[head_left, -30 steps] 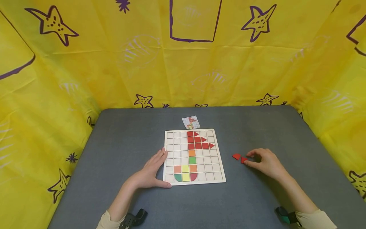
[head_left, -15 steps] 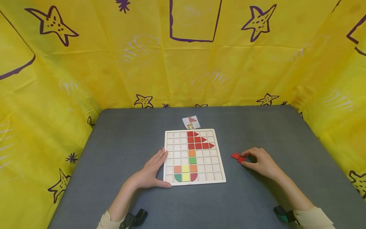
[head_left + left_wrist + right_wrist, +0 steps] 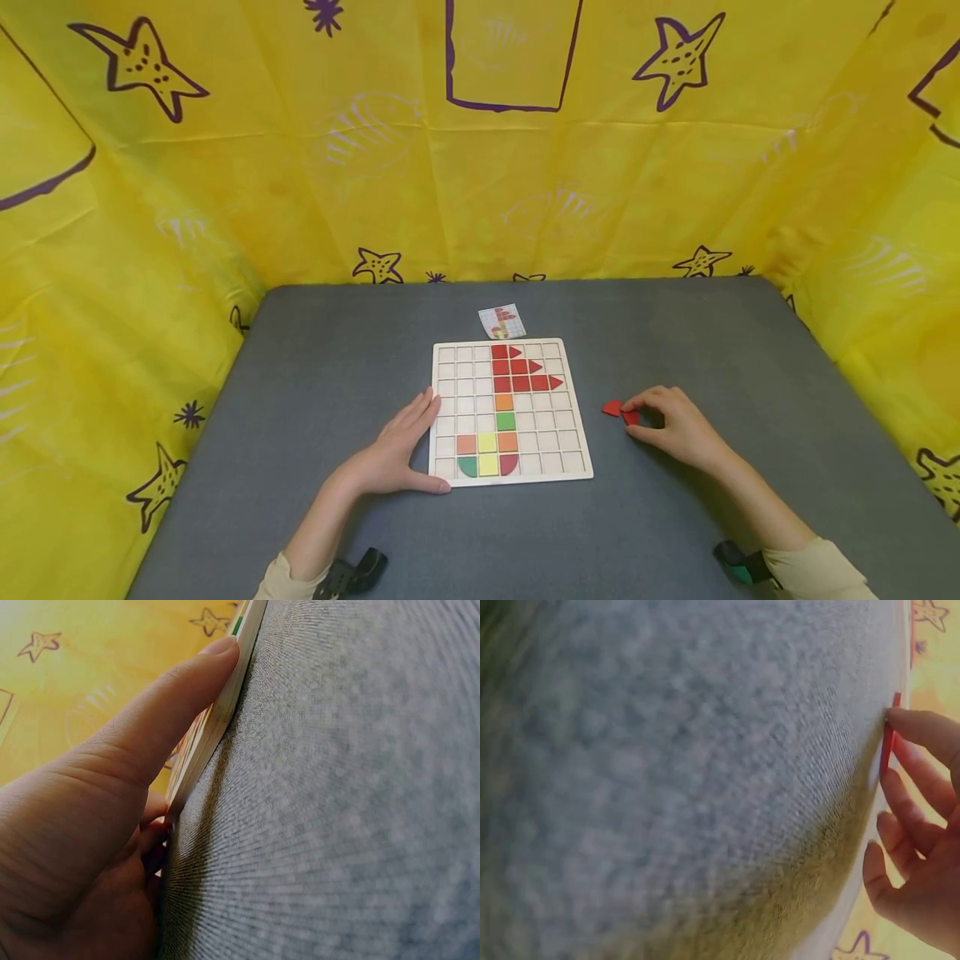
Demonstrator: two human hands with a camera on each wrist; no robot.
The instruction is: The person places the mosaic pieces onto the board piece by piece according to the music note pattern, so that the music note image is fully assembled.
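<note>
A pale wooden grid board (image 3: 551,442) lies on the table, with red, orange, green and yellow tiles set in some of its cells. My left hand (image 3: 386,458) rests at the board's front left corner, fingers along the left edge and thumb at the front edge; the left wrist view shows the straight thumb (image 3: 172,705) against the rim. Right of the board, my right hand (image 3: 678,425) pinches a small red tile (image 3: 631,417) between thumb and finger, low over the table. Fingertips cover part of this tile (image 3: 889,746). A second red tile (image 3: 612,408) lies just left of it.
A small card (image 3: 501,321) printed with a coloured grid pattern lies behind the board. The grey table (image 3: 337,333) is bordered by yellow cloth (image 3: 480,192) at the back and sides.
My right hand has slid a little left toward the board with the red tile, and the second red tile has shifted left too. The left hand and board have stayed put.
</note>
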